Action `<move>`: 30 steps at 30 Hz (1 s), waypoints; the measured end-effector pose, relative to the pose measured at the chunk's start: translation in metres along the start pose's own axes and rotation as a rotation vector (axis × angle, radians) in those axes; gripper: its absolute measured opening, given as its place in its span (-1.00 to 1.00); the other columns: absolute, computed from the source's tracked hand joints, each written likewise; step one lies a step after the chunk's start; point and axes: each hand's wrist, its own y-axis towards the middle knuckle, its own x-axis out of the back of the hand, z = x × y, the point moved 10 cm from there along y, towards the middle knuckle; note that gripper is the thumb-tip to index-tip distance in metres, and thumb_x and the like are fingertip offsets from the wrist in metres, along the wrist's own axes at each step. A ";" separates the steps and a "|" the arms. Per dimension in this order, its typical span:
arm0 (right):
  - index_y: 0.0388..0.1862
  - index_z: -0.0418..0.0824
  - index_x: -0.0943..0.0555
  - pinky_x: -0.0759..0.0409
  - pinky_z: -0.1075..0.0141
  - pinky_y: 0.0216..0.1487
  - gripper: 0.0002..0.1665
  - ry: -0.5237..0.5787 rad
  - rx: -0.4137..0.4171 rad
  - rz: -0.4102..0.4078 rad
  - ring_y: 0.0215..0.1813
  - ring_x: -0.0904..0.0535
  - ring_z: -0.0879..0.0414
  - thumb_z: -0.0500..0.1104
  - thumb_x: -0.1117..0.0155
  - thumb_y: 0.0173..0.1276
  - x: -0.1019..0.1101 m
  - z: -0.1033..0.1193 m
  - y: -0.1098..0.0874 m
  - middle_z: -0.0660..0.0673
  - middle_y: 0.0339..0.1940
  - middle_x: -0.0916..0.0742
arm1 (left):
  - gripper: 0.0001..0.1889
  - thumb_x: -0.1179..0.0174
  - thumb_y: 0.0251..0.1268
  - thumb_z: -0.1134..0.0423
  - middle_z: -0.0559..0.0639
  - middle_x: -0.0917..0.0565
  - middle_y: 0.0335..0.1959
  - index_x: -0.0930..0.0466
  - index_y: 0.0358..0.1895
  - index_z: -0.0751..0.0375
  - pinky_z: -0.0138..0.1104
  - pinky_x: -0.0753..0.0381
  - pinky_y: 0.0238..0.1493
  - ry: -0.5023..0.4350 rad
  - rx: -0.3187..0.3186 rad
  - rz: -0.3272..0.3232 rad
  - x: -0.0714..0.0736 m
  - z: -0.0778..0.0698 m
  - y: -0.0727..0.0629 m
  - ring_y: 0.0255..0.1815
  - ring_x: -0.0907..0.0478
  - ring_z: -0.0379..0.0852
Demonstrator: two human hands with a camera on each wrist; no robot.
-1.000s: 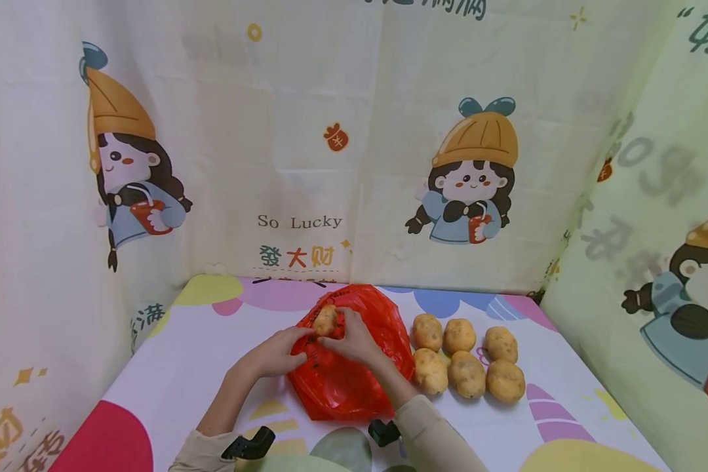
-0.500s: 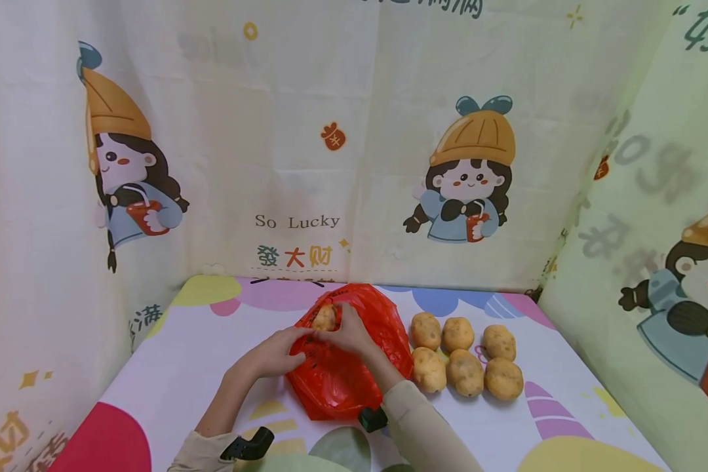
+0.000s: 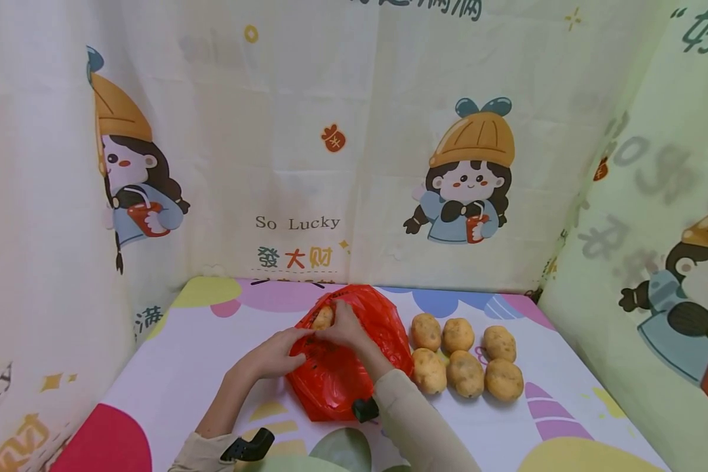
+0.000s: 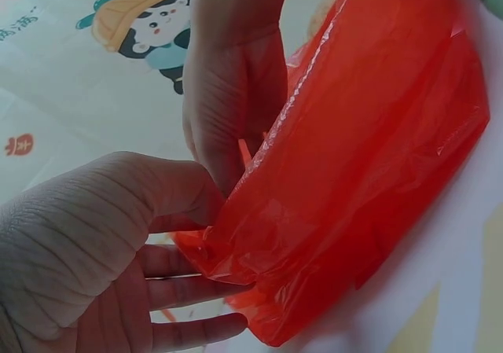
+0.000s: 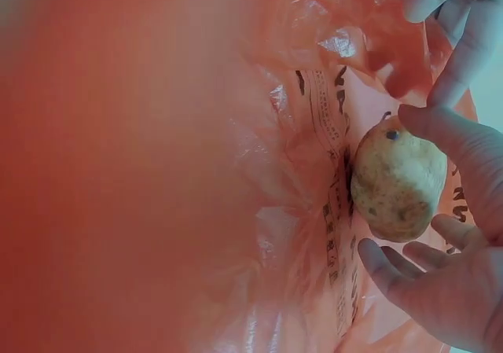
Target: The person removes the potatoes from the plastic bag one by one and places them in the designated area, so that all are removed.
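A red plastic bag [image 3: 342, 383] lies on the table with its mouth spread. My left hand [image 3: 274, 354] pinches the bag's near-left rim between thumb and fingers; the left wrist view shows the other fingers loosely spread below. Inside the mouth sits a tan potato [image 5: 399, 180] with dark spots. Around it reaches my right hand [image 3: 345, 324], its thumb [image 5: 440, 129] against the potato's upper end and its loosely spread fingers [image 5: 385, 270] at the lower end. A slight gap shows between some fingers and the potato. The bag's inner depth is mostly hidden.
To the right of the bag, several potatoes [image 3: 466, 373] lie in two rough rows, the nearest ones beside the bag's right edge. A printed cloth [image 3: 377, 196] hangs behind and on both sides of the patterned table [image 3: 212, 347].
The right hand has shifted left and its fingers now cover more of the potato. The potato has moved slightly up and left in the bag. The left hand stays at the rim.
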 end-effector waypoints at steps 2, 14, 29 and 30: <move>0.50 -0.33 -0.23 -0.59 -0.09 0.28 0.03 0.001 -0.017 0.008 0.25 -0.46 -0.14 -0.13 -0.58 0.17 -0.001 -0.001 0.002 -0.26 0.28 -0.52 | -0.45 -0.20 0.30 0.37 0.26 -0.56 0.31 -0.46 0.37 0.38 0.15 -0.52 0.31 -0.006 0.004 -0.002 0.000 0.000 0.001 0.33 -0.48 0.24; 0.55 -0.28 -0.18 -0.56 -0.13 0.30 0.08 -0.004 -0.050 0.033 0.32 -0.40 -0.16 -0.12 -0.58 0.17 -0.003 -0.003 0.005 -0.25 0.34 -0.48 | -0.45 -0.20 0.31 0.38 0.26 -0.55 0.32 -0.45 0.39 0.37 0.15 -0.52 0.31 -0.011 0.007 0.001 0.001 -0.002 0.000 0.34 -0.47 0.24; 0.40 -0.28 -0.34 -0.66 -0.01 0.11 -0.04 -0.008 -0.007 -0.036 0.12 -0.49 -0.07 -0.05 -0.61 0.09 0.006 -0.002 -0.003 -0.19 0.13 -0.54 | -0.46 -0.20 0.31 0.38 0.28 -0.56 0.31 -0.47 0.37 0.38 0.17 -0.49 0.33 -0.002 -0.016 -0.001 0.003 -0.003 -0.002 0.33 -0.48 0.26; 0.39 -0.29 -0.34 -0.67 -0.01 0.10 -0.04 0.005 -0.011 -0.043 0.11 -0.49 -0.08 -0.05 -0.61 0.08 0.007 -0.002 -0.005 -0.19 0.13 -0.55 | -0.46 -0.20 0.31 0.38 0.29 -0.56 0.31 -0.46 0.37 0.39 0.17 -0.49 0.33 -0.005 -0.021 0.001 0.003 -0.003 -0.002 0.33 -0.48 0.27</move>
